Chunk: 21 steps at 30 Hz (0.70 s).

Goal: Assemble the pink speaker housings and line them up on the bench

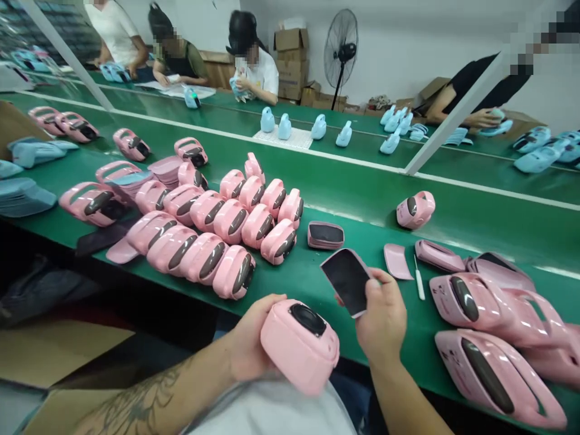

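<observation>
My left hand (pixel 254 338) is wrapped around a pink plastic housing (pixel 294 356) with a black oval speaker (pixel 309 319) set in its upper side, close to my lap. In my right hand (pixel 383 314) a thin curved panel (pixel 347 281) is pinched between thumb and fingers. Its dark face is turned up and its edge is pink. The panel is apart from the housing, above the table edge. Just beyond it lies a stack of similar dark-faced panels (pixel 325 234). A single pink panel (pixel 399 261) and a white-handled screwdriver (pixel 419 279) lie to the right.
Rows of pink housings (pixel 231 217) with handles fill the left of the green table. More large pink shells (pixel 493 374) crowd the right edge. One housing (pixel 415 210) stands on the belt. Across it, people handle light-blue housings (pixel 284 126). A slanted white post (pixel 453 115) rises at right.
</observation>
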### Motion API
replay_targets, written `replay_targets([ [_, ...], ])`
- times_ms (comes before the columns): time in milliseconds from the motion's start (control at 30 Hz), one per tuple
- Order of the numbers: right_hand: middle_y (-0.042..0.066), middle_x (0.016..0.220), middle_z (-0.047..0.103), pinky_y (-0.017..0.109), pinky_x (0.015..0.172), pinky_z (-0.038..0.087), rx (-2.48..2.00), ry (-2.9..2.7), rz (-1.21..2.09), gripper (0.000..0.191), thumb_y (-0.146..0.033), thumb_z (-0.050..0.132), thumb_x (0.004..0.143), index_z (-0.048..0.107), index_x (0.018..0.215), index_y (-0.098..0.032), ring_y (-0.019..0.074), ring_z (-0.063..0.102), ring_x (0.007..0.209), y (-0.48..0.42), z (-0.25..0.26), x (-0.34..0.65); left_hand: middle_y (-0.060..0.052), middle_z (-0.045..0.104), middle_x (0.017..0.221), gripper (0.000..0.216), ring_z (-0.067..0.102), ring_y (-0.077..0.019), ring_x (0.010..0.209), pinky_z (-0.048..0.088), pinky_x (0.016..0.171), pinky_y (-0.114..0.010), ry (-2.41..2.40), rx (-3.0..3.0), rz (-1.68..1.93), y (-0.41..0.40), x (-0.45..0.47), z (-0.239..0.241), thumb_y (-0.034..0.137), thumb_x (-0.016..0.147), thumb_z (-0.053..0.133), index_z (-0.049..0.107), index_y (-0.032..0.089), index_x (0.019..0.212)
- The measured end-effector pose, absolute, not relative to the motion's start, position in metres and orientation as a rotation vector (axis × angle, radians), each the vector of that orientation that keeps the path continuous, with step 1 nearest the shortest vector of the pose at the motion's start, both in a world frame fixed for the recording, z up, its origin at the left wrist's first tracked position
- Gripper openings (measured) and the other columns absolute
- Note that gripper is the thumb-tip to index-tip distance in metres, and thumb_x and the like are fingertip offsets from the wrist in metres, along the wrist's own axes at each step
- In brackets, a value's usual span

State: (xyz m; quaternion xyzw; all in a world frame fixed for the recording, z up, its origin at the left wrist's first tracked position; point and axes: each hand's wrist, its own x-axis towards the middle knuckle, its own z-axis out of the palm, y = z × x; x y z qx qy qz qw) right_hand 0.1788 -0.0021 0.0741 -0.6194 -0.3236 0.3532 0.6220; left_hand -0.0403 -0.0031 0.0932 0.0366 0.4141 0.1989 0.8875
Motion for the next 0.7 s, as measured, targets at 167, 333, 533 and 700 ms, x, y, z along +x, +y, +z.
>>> replay_targets([
  [167, 0.011, 0.119, 0.084, 0.038, 0.082, 0.068, -1.52, -1.362, 0.447, 0.033, -0.042, 0.061, 0.103, 0.081, 0.12, -0.023, 0.0287, 0.082, 0.103, -0.033, 0.045, 0.181, -0.01, 0.072, 0.081, 0.045, 0.068, -0.0249, 0.064, 0.053, 0.047, -0.032, 0.717, 0.136, 0.454, -0.002, -0.044, 0.067, 0.053, 0.087, 0.06, 0.075, 0.013, 0.103],
  [333, 0.013, 0.136, 0.077, 0.046, 0.093, 0.067, -1.153, -1.669, 0.394, 0.043, -0.035, 0.052, 0.107, 0.067, 0.146, -0.024, 0.0305, 0.079, 0.116, -0.048, 0.039, 0.194, -0.008, 0.071, 0.087, 0.058, 0.06, -0.0163, 0.066, 0.05, 0.056, -0.025, 0.784, 0.271, 0.57, 0.0, -0.043, 0.063, 0.065, 0.097, 0.064, 0.074, 0.012, 0.119],
  [533, 0.018, 0.161, 0.057, 0.054, 0.104, 0.059, -1.005, -1.938, 0.327, 0.054, -0.03, 0.049, 0.109, 0.048, 0.162, -0.025, 0.0325, 0.065, 0.135, -0.047, 0.048, 0.188, -0.012, 0.076, 0.119, 0.072, 0.068, -0.0255, 0.105, 0.056, 0.087, -0.032, 0.675, 0.495, 0.652, 0.001, -0.039, 0.052, 0.072, 0.086, 0.075, 0.072, 0.017, 0.132],
  [700, 0.02, 0.149, 0.063, 0.051, 0.105, 0.061, -1.026, -1.887, 0.474, 0.077, -0.063, 0.058, 0.103, 0.041, 0.166, -0.022, 0.0331, 0.065, 0.132, -0.042, 0.038, 0.187, -0.014, 0.072, 0.136, 0.07, 0.066, -0.0347, 0.124, 0.054, 0.097, -0.039, 0.671, 0.736, 0.615, 0.008, -0.04, 0.045, 0.057, 0.085, 0.084, 0.065, 0.019, 0.141],
])
